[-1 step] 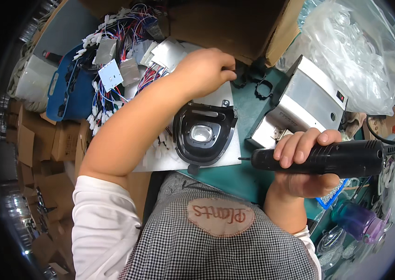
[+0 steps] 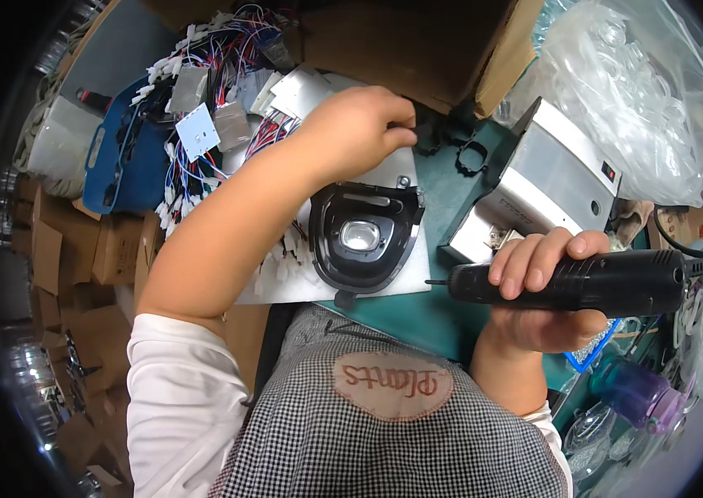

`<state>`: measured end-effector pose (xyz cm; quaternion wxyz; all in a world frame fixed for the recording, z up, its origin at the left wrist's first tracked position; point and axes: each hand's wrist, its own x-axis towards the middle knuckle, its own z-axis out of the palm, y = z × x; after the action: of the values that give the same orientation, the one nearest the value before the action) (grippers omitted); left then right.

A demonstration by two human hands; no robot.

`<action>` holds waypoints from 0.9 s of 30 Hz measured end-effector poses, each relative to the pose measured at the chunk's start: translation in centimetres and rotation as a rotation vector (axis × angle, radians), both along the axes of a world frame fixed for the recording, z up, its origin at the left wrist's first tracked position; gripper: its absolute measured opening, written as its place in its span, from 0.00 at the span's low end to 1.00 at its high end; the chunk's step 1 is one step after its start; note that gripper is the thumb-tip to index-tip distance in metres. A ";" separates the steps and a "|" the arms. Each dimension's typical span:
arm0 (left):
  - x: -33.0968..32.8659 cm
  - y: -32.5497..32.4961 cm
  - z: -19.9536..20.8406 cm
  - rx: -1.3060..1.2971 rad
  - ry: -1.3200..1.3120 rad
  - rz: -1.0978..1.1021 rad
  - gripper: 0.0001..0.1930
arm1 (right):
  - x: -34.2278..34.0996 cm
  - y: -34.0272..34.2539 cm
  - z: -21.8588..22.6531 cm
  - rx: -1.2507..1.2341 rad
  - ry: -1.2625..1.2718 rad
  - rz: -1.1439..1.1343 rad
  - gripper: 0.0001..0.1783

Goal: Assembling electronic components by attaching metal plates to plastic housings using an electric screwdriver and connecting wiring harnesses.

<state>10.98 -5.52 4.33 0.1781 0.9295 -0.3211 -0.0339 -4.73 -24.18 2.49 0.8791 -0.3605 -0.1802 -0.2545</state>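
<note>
Currently the right hand [image 2: 546,282] grips the black cylindrical electric screwdriver [image 2: 584,282] at 3 o'clock of the black plastic lens housing [image 2: 364,236] on the white foam pad [image 2: 405,278], while the left hand [image 2: 356,124], fingers curled as if pinching something unseen, reaches to 12 o'clock; the unsteadied housing may shift under the bit.
</note>
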 end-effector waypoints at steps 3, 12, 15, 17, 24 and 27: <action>-3.6 3.2 2.3 -0.108 -0.032 -0.149 0.09 | 0.0 0.1 0.0 -0.010 -0.004 0.012 0.38; -10.1 7.7 0.4 -0.102 -0.064 -0.229 0.09 | 0.3 0.6 -0.6 -0.073 -0.013 0.008 0.40; -10.6 7.7 -0.2 -0.122 -0.139 -0.198 0.09 | 0.4 0.6 -0.8 -0.070 -0.015 0.020 0.40; -10.8 7.3 -0.4 -0.124 -0.157 -0.202 0.09 | 0.3 0.4 -0.8 -0.070 -0.019 0.023 0.40; -10.7 7.7 -1.4 -0.080 -0.167 -0.227 0.09 | 0.5 0.2 -0.7 -0.060 -0.039 0.070 0.39; -10.3 8.0 -1.3 -0.074 -0.135 -0.206 0.09 | 0.5 0.2 -0.6 -0.083 -0.056 0.119 0.37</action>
<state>0.71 2.43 3.07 0.1860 0.8845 -0.4273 0.0224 -4.28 -23.99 1.90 0.8715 -0.3783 -0.2360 -0.2042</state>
